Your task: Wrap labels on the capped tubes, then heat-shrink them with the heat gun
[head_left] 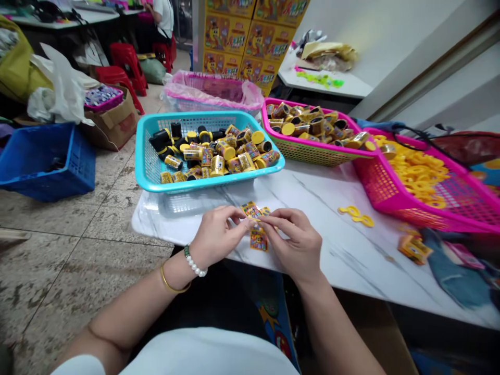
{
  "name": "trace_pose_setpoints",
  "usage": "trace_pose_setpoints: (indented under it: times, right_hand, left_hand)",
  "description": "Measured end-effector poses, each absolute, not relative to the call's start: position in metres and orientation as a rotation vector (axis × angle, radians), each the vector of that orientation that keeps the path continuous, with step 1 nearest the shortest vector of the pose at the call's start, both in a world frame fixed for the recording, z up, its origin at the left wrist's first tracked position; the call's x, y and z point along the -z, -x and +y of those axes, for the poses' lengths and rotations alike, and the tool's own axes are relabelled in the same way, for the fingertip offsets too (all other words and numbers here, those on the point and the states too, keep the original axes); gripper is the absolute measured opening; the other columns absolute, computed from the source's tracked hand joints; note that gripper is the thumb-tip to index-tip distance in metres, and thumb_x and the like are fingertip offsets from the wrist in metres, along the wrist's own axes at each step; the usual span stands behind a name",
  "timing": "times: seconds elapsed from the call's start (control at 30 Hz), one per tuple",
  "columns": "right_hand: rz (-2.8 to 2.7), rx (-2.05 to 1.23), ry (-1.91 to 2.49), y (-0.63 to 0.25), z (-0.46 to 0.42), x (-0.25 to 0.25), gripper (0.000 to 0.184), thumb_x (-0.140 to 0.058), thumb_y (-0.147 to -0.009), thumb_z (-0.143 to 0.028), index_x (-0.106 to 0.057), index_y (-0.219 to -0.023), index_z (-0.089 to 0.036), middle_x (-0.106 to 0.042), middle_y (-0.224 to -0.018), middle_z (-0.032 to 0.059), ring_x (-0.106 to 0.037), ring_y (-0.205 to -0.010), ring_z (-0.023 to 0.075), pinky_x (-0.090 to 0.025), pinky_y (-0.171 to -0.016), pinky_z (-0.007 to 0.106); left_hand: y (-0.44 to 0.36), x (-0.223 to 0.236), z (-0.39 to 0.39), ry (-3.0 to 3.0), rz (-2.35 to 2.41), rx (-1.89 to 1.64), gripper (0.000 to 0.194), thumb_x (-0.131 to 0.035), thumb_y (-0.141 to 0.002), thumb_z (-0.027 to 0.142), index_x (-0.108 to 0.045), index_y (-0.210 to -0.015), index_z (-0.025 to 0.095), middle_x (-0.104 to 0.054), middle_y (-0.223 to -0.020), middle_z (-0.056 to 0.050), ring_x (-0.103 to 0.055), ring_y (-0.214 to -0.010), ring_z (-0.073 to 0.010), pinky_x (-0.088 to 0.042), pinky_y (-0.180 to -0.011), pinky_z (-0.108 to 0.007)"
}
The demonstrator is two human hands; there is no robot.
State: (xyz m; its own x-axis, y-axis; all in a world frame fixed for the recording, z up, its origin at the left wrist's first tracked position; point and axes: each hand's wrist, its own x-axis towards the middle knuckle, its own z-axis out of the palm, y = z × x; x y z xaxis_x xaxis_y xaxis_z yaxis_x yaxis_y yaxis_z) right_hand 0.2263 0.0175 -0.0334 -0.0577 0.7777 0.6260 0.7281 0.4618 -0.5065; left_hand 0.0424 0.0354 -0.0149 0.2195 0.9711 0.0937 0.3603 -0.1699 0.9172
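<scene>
Over the near edge of the marbled table (320, 229), my left hand (221, 234) and my right hand (292, 237) meet, thumbs and fingertips pinched together. Between them is a small yellow printed card (252, 210) with colourful pictures; another printed part (258, 239) shows below the fingertips. Whether these are one folded piece or separate ones, I cannot tell. My fingers partly hide them. Just beyond my hands stands a turquoise basket (211, 185) holding many small printed cylinders (226, 151) with yellow or black ends. To the right lie loose yellow plastic ring-shaped pieces (356, 214).
A pink basket (312, 145) of similar cylinders stands behind, and another pink basket (378, 192) with yellow plastic pieces is at right. Folded printed cards (414, 247) lie near the right edge. On the floor at left is a blue crate (47, 166). Yellow cartons (250, 39) are stacked behind.
</scene>
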Motion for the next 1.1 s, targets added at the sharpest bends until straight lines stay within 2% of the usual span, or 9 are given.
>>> trace_pose_setpoints:
  times: [0.1,0.2,0.27,0.33,0.43,0.57,0.77,0.93,1.1]
  right_hand:
    - [-1.673,-0.245,1.218,-0.216,0.023,0.013,0.013,-0.071,-0.085,-0.023,-0.076,-0.096,-0.026,-0.067,-0.089,0.0034,-0.065,-0.08,0.0164,-0.055,-0.072,0.031]
    - [-1.453,-0.642,1.228,-0.21,0.038,-0.006,0.023,-0.07,-0.086,-0.036,-0.071,-0.105,-0.023,-0.07,-0.087,0.0033,-0.066,-0.072,0.0155,-0.056,-0.065,0.028]
    - [-1.398,-0.941,1.222,-0.207,0.05,-0.016,0.028,-0.068,-0.086,-0.046,-0.07,-0.095,-0.02,-0.07,-0.075,0.0024,-0.064,-0.062,0.0147,-0.054,-0.056,0.026]
    - [-1.389,-1.018,1.239,-0.204,0.059,-0.023,0.033,-0.067,-0.086,-0.05,-0.066,-0.077,-0.018,-0.063,-0.06,-0.0005,-0.057,-0.05,0.0119,-0.049,-0.047,0.023]
    - [-1.355,-0.782,1.281,-0.199,0.063,-0.025,0.041,-0.061,-0.09,-0.05,-0.056,-0.064,-0.018,-0.052,-0.048,-0.0043,-0.046,-0.041,0.0081,-0.04,-0.04,0.019]
    - [-1.372,-0.54,1.297,-0.192,0.059,-0.014,0.042,-0.055,-0.096,-0.042,-0.054,-0.061,-0.019,-0.051,-0.048,-0.0048,-0.045,-0.04,0.0075,-0.037,-0.039,0.018]
    - [-1.575,-0.278,1.267,-0.188,0.057,-0.002,0.034,-0.056,-0.095,-0.025,-0.054,-0.062,-0.019,-0.049,-0.051,-0.0064,-0.042,-0.044,0.0061,-0.036,-0.045,0.018]
    - [-1.494,-0.198,1.341,-0.191,0.058,0.003,0.035,-0.057,-0.095,-0.025,-0.053,-0.06,-0.018,-0.048,-0.05,-0.0065,-0.041,-0.043,0.0065,-0.035,-0.044,0.019]
    - [-1.634,-0.131,1.298,-0.191,0.055,0.006,0.033,-0.058,-0.094,-0.021,-0.053,-0.061,-0.018,-0.049,-0.052,-0.0059,-0.042,-0.045,0.0065,-0.035,-0.046,0.02]
  left_hand:
    - [-0.045,0.005,0.045,-1.505,1.116,-1.039,0.024,-0.067,-0.083,0.035,-0.069,-0.071,0.014,-0.064,-0.065,-0.001,-0.052,-0.057,-0.0095,-0.04,-0.054,-0.02]
    - [-0.047,-0.012,0.062,-1.375,0.987,-1.171,0.024,-0.067,-0.082,0.035,-0.067,-0.069,0.014,-0.057,-0.055,0.003,-0.047,-0.051,-0.0081,-0.039,-0.051,-0.02]
    - [-0.047,-0.022,0.074,-1.389,0.932,-1.22,0.024,-0.066,-0.083,0.033,-0.066,-0.069,0.014,-0.056,-0.054,0.003,-0.047,-0.05,-0.0075,-0.039,-0.05,-0.019]
    - [-0.047,-0.025,0.082,-1.449,0.901,-1.287,0.022,-0.064,-0.085,0.032,-0.065,-0.072,0.015,-0.059,-0.057,0.003,-0.049,-0.05,-0.0073,-0.04,-0.05,-0.018]
    - [-0.043,-0.017,0.083,-1.567,0.874,-1.487,0.018,-0.064,-0.088,0.031,-0.064,-0.081,0.015,-0.06,-0.06,0.003,-0.05,-0.049,-0.0061,-0.039,-0.047,-0.016]
    - [-0.035,-0.004,0.075,-1.673,0.818,-1.659,0.016,-0.065,-0.089,0.026,-0.064,-0.08,0.014,-0.059,-0.057,0.003,-0.046,-0.044,-0.0037,-0.035,-0.042,-0.013]
    - [-0.032,-0.011,0.073,-1.735,0.849,-1.667,0.012,-0.075,-0.082,0.023,-0.071,-0.087,0.013,-0.063,-0.06,0.001,-0.047,-0.048,-0.0049,-0.04,-0.046,-0.015]
    - [-0.033,-0.012,0.072,-1.564,0.957,-1.643,0.012,-0.075,-0.081,0.022,-0.066,-0.081,0.014,-0.064,-0.063,0.001,-0.046,-0.044,-0.0038,-0.037,-0.042,-0.015]
    - [-0.034,-0.012,0.075,-1.671,0.913,-1.582,0.01,-0.076,-0.08,0.018,-0.072,-0.086,0.012,-0.07,-0.073,-0.004,-0.05,-0.048,-0.0046,-0.042,-0.046,-0.016]
